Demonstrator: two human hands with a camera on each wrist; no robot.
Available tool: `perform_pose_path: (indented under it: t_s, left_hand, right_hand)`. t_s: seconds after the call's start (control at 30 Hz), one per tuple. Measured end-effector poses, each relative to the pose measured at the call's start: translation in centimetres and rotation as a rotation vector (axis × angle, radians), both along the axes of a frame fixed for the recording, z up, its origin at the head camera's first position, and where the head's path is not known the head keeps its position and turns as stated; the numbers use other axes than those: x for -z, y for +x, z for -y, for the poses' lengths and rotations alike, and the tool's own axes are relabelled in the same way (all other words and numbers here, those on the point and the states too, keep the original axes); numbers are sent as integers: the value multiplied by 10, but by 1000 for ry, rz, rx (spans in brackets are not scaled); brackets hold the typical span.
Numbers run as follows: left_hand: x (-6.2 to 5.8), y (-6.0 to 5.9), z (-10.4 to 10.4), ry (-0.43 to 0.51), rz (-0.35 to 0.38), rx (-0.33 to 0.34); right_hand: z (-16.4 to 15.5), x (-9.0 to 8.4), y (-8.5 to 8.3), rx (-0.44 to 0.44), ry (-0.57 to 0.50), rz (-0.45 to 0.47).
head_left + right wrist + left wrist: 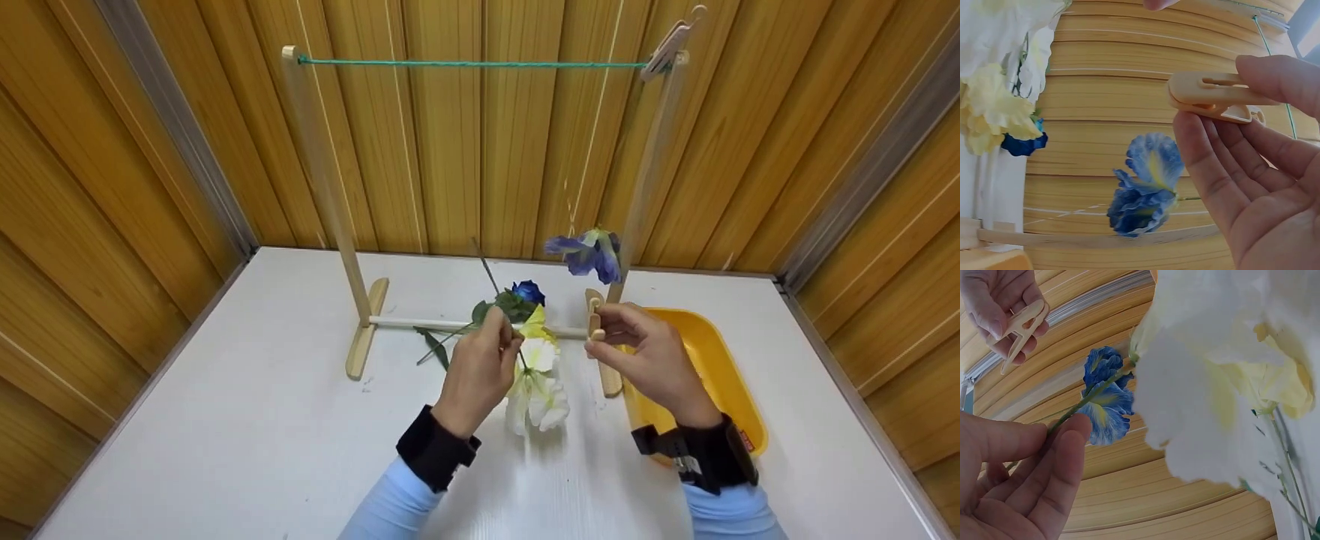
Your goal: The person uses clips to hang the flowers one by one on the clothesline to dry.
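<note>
Left hand [480, 375]: thumb and fingertips pinch the thin stem of the white flower [536, 405]; petals hang below the fingers, on the near side of the crossbar [420, 324].

Right hand [652, 360]: thumb on one side and fingers on the other grip a clip [595, 319], held near the right foot of the wooden stand [327, 187], just beside the tray's near-left side.

Green string [472, 64] runs between the post tops. Second clip [666, 51] sits at its right end. Blue flower [589, 255] hangs head down below it, next to the right post; stem too faint to be sure it runs to that clip.

Desk [225, 450]: blue rose [528, 291] with leaves beyond the crossbar, yellow flower [535, 324] close in front of it. Yellow tray [731, 367] at right, partly under the right wrist.
</note>
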State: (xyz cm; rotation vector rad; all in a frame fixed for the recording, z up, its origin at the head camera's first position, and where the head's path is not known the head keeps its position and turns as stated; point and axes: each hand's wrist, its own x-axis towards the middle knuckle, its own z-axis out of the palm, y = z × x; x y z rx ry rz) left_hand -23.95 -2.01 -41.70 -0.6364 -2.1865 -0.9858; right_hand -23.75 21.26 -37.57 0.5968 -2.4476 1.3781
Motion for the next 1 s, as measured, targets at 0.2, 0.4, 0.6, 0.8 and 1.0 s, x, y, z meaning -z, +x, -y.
perform_pose_path:
  t_s: [0.2, 0.4, 0.6, 0.8, 1.0]
  left_hand:
    - [-21, -11, 2, -25, 39, 43]
    - [-44, -25, 3, -53, 82, 101]
    - [-61, -40, 5, -102, 75, 157]
    - [-75, -54, 7, -131, 106, 167]
    - [-89, -67, 8, -166, 165, 154]
  right_hand:
    - [-1, -25, -12, -13, -18, -42]
    - [-1, -53, -26, -24, -2, -101]
    - [1, -79, -40, -64, -34, -108]
    - [7, -99, -52, -94, -77, -98]
    - [10, -118, -64, -120, -81, -121]
